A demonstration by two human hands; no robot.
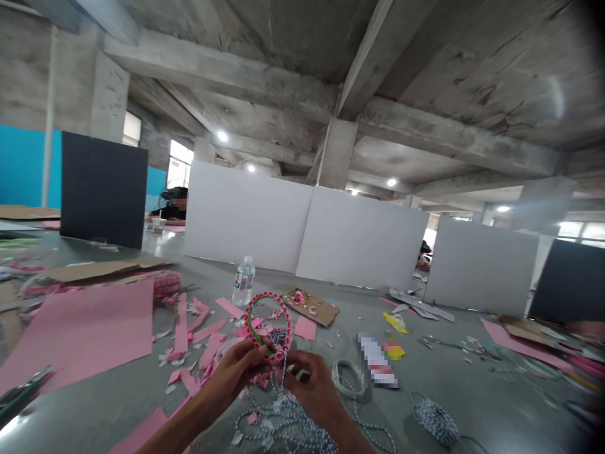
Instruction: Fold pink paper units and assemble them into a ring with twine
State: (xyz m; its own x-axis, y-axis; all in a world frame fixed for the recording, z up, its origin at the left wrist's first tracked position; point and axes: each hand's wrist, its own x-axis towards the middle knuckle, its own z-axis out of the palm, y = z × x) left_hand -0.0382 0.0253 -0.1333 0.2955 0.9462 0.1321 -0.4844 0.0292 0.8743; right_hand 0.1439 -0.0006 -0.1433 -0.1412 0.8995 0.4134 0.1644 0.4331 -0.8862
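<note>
My left hand (243,362) grips the lower left of a ring (268,295), closed around its rim. The ring stands upright, with a pink and red patterned band outside and green showing along its inner left side. At its lower right, the fingers of my right hand (309,381) are pinched together on a black-and-white cord (284,366), close to the rim. The cord hangs down toward a loose tangle of the same cord (288,419) below my hands. Pink scraps lie around and behind the ring.
A clear bottle (243,280) stands behind the ring, near a cardboard piece (312,307). Pink sheets (94,334) and pliers (26,394) lie left. Rightward are a roll of pale cord (348,378), a wound cord bundle (435,419) and scissors (444,345). White panels (250,217) stand across the back.
</note>
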